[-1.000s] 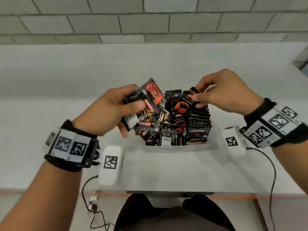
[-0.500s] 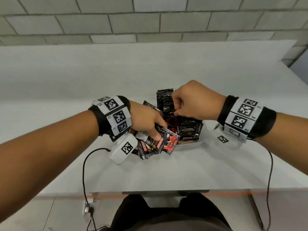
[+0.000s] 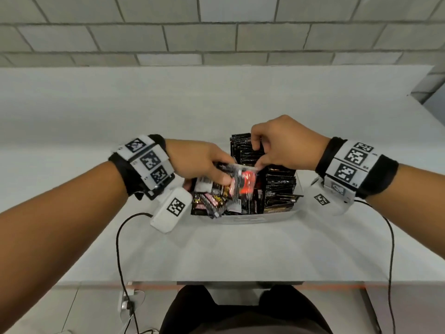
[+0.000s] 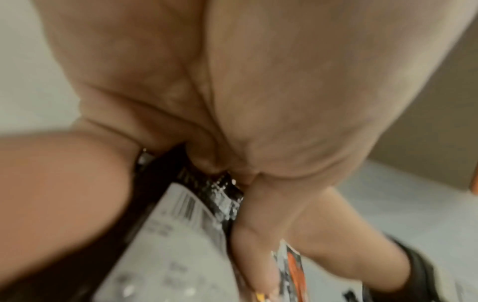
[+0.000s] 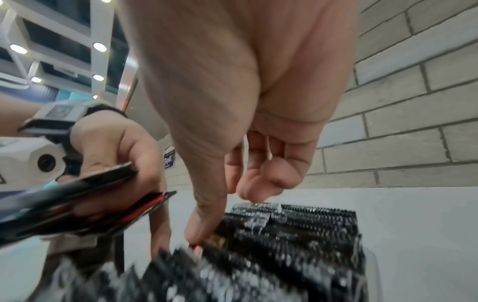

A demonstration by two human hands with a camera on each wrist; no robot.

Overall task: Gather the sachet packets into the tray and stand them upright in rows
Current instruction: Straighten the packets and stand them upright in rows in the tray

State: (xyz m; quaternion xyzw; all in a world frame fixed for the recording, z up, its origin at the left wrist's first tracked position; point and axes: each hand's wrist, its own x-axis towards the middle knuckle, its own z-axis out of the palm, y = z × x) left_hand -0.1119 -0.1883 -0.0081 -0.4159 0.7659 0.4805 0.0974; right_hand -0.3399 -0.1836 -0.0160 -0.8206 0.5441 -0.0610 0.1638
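Sachet packets [image 3: 279,186] fill a white tray [image 3: 243,219] on the white table [image 3: 228,251]. On the tray's right side & back they stand upright in tight black rows, top edges up; the right wrist view shows the crimped tops packed side by side. On the tray's left side a loose pile [image 3: 212,201] lies jumbled, some tilted, some flat, w/ red & white print showing.

Left hand [image 3: 204,165] is over the left part of the tray, fingers & thumb curled round a bundle of packets [image 3: 240,182] fanned out, one w/ a red patch, held just above the loose pile. Left wrist view: thumb on one face, fingers on the other, a white barcode label visible; blurred, so count of packets can't be told.

Right hand [image 3: 281,143] is over the upright rows at the back-right, fingers bent down. In the right wrist view the thumb tip touches the row tops & the other fingers are curled above them; whether it actually pinches a packet can't be told.

Both wrists carry black bands w/ square marker tags [image 3: 349,165], plus white camera units [image 3: 169,208] w/ black cables [image 3: 119,249] trailing off the table's near edge. Grey block wall [image 3: 216,27] behind.
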